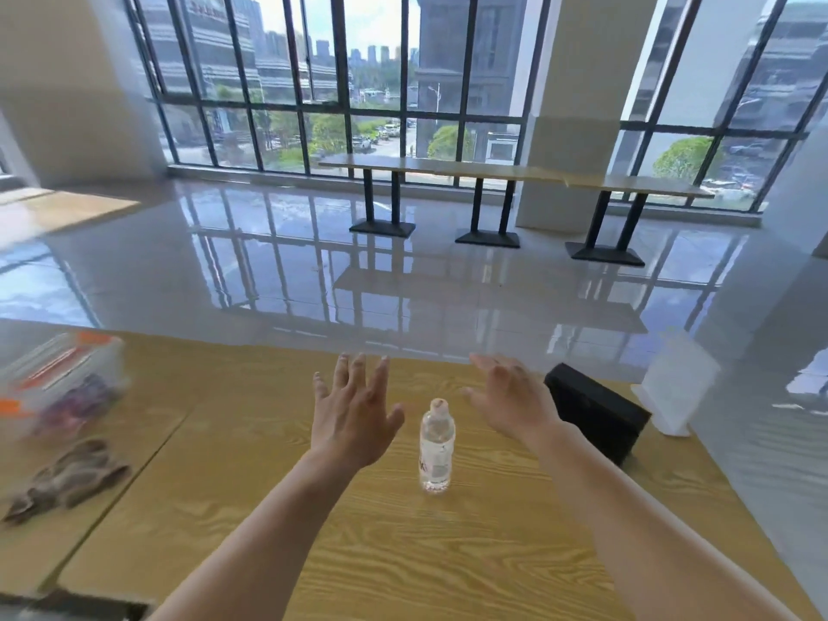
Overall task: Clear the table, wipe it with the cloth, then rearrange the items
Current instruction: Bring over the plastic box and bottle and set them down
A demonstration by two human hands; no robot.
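Table [448, 553] nearest. Left hand [351, 414], right hand [515, 405] spread wide, empty, flanking upright bottle [436, 445]. Risk: wrist clips tall bottle, topples, rolls off; box [596, 414] close behind right hand.

The single view comes from the person's head and looks forward and slightly down across the pale wood-grain tabletop [403, 553], which fills the lower half, close to the lens. Both bare forearms enter from the bottom edge, with the left hand [354, 419] and right hand [515, 401] near the frame's centre. The wide angle bends straight lines towards the edges. Farther off lie the glossy tiled floor [269, 271] and the tall dark-framed window wall [313, 82] that the camera faces.
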